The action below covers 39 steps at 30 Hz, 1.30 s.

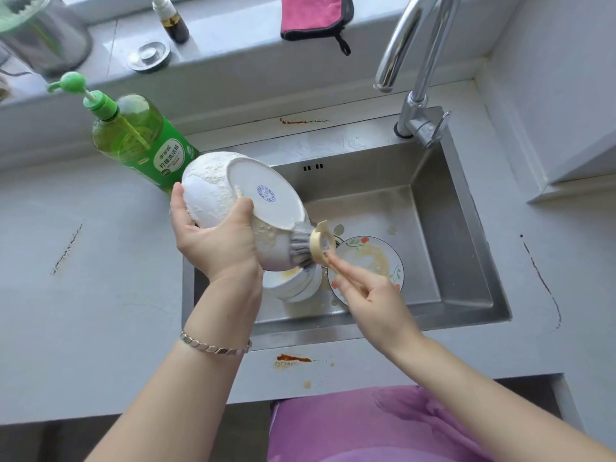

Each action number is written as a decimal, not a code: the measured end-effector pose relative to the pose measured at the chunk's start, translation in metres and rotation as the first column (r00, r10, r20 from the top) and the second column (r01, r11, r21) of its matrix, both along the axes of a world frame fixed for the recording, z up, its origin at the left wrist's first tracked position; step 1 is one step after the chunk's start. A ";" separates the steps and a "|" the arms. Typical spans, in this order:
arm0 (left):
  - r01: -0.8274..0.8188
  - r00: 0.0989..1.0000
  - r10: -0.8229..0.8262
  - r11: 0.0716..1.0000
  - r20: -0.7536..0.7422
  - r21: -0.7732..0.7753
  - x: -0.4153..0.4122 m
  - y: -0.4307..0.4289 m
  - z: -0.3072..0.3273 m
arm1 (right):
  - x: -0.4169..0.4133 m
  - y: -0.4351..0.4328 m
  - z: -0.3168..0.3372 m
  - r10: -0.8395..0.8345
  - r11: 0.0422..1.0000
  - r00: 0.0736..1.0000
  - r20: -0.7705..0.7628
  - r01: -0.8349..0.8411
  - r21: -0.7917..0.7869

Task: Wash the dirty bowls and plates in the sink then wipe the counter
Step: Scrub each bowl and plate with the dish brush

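Nearest is a purple garment (pixel 366 425) at the bench's near edge. Just beyond it, an orange-brown stain (pixel 293 359) lies on the bench (pixel 100 311), so I judge the wiping is not yet done.

Above the sink's near left corner the left hand (pixel 216 241) has its grip closed around a white bowl (pixel 233 188), which is tilted with its foot toward the camera and covered in foam. The right hand (pixel 370 295) pinches the handle of a brush (pixel 305 243), whose grey bristles press on the bowl's lower side. This bowl seems soaped but not rinsed.

Under it in the sink (pixel 450 228) a second bowl (pixel 293 285) and a flowered plate (pixel 370 258) lie touching, both with yellowish residue, so most of the washing is probably left.

The right half of the sink floor is bare, which gives room for moving. The soap bottle (pixel 143 141) stands just beside the bowl on the far left, so a swing there could knock it. The tap (pixel 416 61) rises at the far right corner, its spout above the basin. A pink cloth (pixel 313 15) lies on the far ledge.
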<state>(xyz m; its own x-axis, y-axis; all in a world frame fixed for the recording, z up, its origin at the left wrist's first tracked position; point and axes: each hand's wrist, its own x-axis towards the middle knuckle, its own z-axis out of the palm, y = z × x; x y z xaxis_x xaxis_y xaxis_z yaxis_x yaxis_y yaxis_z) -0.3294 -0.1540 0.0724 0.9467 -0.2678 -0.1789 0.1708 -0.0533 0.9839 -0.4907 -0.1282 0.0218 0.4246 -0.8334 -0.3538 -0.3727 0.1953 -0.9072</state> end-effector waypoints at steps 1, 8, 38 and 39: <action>-0.001 1.000 0.001 1.000 0.005 0.000 -0.001 0.001 0.001 | 0.000 -0.003 -0.002 -0.022 1.000 1.000 0.000 0.022 0.020; -0.020 1.000 0.020 1.000 0.004 -0.007 0.001 0.001 -0.002 | 0.004 0.003 0.006 0.031 0.999 0.997 0.077 -0.032 0.007; 0.222 0.973 -0.216 0.972 -0.078 0.075 0.001 0.034 0.001 | -0.023 -0.027 -0.020 -0.064 0.980 0.998 -0.015 0.065 0.189; 0.223 0.973 -0.217 0.972 -0.077 0.081 0.002 0.034 0.001 | -0.020 -0.026 -0.014 -0.081 0.978 0.997 -0.020 0.083 0.192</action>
